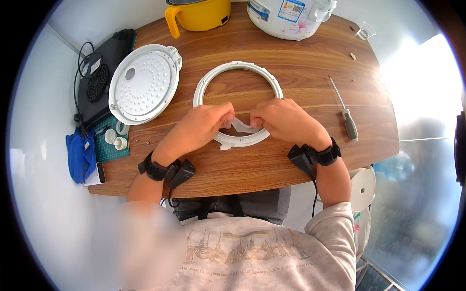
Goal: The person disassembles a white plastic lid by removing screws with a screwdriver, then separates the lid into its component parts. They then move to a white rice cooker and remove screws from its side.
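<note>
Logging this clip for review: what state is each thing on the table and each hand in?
White ring: flat on table.
Translucent gasket: pinched by both hands at the ring's near edge.
Left hand: gripping gasket.
Right hand: gripping gasket.
Round perforated lid plate: lying flat, untouched.
Screwdriver: lying free.

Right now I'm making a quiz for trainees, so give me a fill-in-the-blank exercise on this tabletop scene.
1. Both hands, the left hand and right hand, grip a translucent seal strip at the near edge of the white ____.
2. The screwdriver lies to the person's ____ of the ring.
3. The round white lid plate lies on the ring's ____ side.

Missing words: ring; right; left
</note>
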Tool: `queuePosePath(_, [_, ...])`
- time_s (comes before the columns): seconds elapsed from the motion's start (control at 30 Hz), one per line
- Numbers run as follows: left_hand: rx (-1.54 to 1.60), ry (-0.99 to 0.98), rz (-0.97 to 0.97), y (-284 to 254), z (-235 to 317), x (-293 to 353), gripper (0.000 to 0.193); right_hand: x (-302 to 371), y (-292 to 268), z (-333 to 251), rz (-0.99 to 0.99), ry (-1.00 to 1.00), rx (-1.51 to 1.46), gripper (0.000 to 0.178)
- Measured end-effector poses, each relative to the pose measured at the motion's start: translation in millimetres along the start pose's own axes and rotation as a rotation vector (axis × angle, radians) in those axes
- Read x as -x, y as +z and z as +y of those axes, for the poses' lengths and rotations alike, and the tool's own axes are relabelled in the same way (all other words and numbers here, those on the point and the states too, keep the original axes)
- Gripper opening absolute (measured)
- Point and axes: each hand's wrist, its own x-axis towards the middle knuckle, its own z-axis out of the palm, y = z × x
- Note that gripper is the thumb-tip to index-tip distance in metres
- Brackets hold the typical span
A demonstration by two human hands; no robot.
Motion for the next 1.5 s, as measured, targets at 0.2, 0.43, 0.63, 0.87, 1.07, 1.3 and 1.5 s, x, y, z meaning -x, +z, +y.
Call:
queuePosePath(0.2, [0.236,-0.073,0.141,0,-8,1,0.026,-5,-3,3,0.136,0.05,-0.28,0.01])
queuePosePath(0.43, [0.135,0.013,0.24,-27,15,5,0.026,-8,-30,17,0.405,0.325,-0.594,0.025])
queuePosePath(0.63, [0.376,0.078,0.342,-69,19,2,0.034,-10,-26,30,0.399,0.414,-0.641,0.026])
queuePosePath(0.87, [0.62,0.205,0.503,-121,49,12,0.036,-11,-15,29,0.379,0.395,-0.347,0.026])
queuePosePath(1.07, [0.584,0.147,0.591,-167,43,41,0.033,-8,-15,24,0.413,0.471,-0.121,0.031])
queuePosePath(1.3, [-0.105,0.034,0.699,-172,35,77,0.021,-5,-20,33,0.323,0.493,-0.128,0.035])
queuePosePath(1.5, [-0.512,-0.033,0.429,-125,-39,89,0.011,-9,-18,39,0.342,0.471,-0.084,0.033])
